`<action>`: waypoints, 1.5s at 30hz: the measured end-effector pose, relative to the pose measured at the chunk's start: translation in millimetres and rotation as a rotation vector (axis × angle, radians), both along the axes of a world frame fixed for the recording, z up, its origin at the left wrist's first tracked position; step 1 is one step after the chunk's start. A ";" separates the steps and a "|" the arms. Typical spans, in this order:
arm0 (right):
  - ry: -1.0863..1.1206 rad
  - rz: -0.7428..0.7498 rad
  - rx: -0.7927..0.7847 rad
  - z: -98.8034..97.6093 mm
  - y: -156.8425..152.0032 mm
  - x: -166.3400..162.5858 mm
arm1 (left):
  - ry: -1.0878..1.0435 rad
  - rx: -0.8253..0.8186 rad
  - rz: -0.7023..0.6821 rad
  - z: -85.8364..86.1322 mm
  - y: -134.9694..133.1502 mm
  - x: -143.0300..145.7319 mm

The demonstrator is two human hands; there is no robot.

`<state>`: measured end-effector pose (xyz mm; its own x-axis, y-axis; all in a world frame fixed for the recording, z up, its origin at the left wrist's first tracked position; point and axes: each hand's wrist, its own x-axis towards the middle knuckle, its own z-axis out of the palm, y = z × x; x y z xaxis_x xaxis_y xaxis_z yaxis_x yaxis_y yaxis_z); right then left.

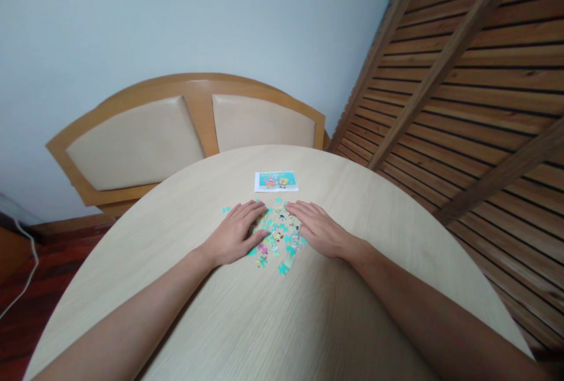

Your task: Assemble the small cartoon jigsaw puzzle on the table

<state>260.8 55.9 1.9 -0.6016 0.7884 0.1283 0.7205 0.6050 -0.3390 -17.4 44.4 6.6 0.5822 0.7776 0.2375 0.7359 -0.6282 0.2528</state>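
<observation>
Loose jigsaw puzzle pieces (288, 230), mostly turquoise with some pink, yellow and white, lie in a small heap on the table. My left hand (237, 232) rests at the heap's left side, palm down, its fingers stretched out and its thumb reaching over some pieces. On the right side my right hand (319, 228) lies palm down with fingers extended, its fingertips at the pieces. Neither hand holds anything that I can see; pieces under the palms are hidden. Just beyond the heap lies a picture card (277, 181) with cartoon figures on a turquoise ground.
The round, pale wooden table (264, 322) spreads beneath both arms. Behind it stands a wooden bench back (205, 111) with cream padded panels, against a pale wall (198, 11). A slatted wooden partition (462, 87) rises on the right. A white cable (33, 258) hangs at the left.
</observation>
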 end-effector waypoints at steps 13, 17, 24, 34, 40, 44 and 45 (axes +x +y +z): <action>0.575 -0.384 -0.039 -14.1 35.1 22.0 | 0.008 0.095 0.387 -14.0 -2.1 -3.9; 0.439 -0.219 -0.174 -3.9 33.9 34.1 | 0.027 0.034 0.232 -14.7 -5.3 -2.2; 0.274 -0.015 -0.256 8.2 31.0 51.5 | 0.092 -0.026 0.150 -7.0 -8.9 -2.5; 0.308 0.043 -0.313 10.5 32.9 53.4 | 0.005 0.035 0.190 -17.8 -0.7 -5.9; 0.336 0.030 -0.304 4.9 34.8 52.3 | -0.005 0.046 0.169 -11.2 -5.1 -2.5; 0.215 -0.008 -0.196 0.8 33.1 47.7 | 0.043 0.057 0.137 -9.5 -8.8 -0.1; 0.180 -0.013 -0.175 -0.3 32.6 46.7 | 0.045 0.063 0.144 -10.4 -8.6 0.2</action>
